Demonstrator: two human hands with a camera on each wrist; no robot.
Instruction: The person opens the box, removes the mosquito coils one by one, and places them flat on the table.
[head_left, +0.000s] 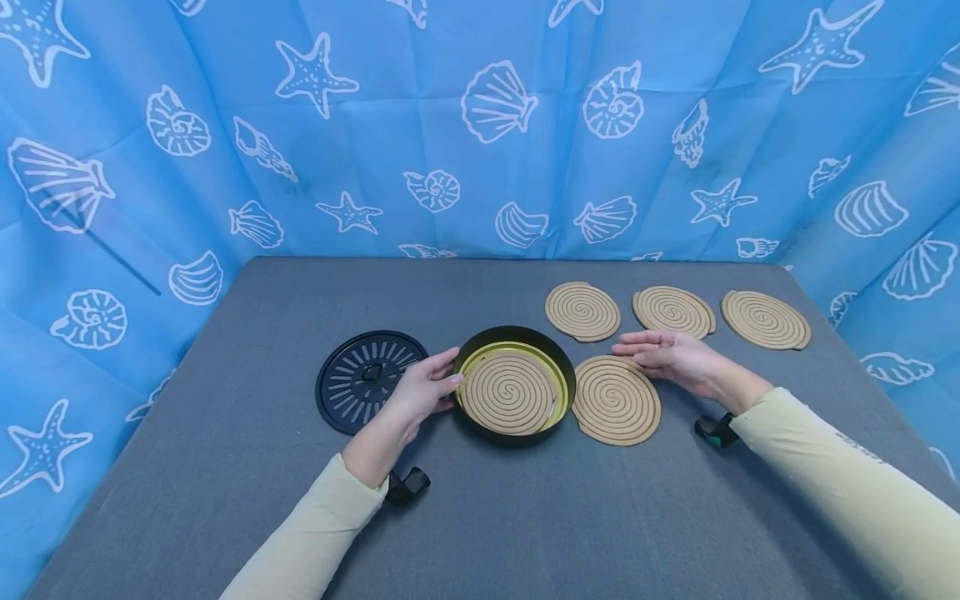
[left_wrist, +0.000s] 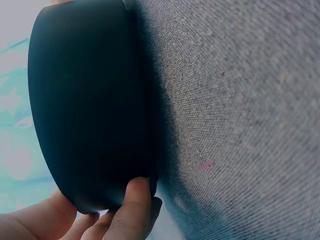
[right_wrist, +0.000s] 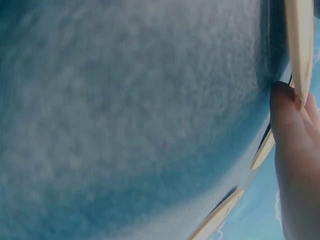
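A round black mosquito coil holder [head_left: 514,440] with a yellow inside stands mid-table. One tan spiral mosquito coil [head_left: 508,392] lies in it. My left hand [head_left: 422,390] grips the holder's left side; in the left wrist view its fingers [left_wrist: 131,212] press against the dark outer wall [left_wrist: 90,105]. Just right of the holder, my right hand [head_left: 678,360] pinches the upper edge of a second coil [head_left: 617,402]. The right wrist view shows that coil [right_wrist: 300,50] edge-on, raised off the cloth, with the thumb [right_wrist: 286,112] against it.
Left of the holder lies a black slotted lid [head_left: 345,379] with a small knob, partly behind my left hand. Three more coils lie in a row at the back right: one coil [head_left: 582,311], a middle coil [head_left: 671,308] and an outer coil [head_left: 765,319]. A blue shell-print curtain [head_left: 450,108] hangs behind the grey table [head_left: 525,517].
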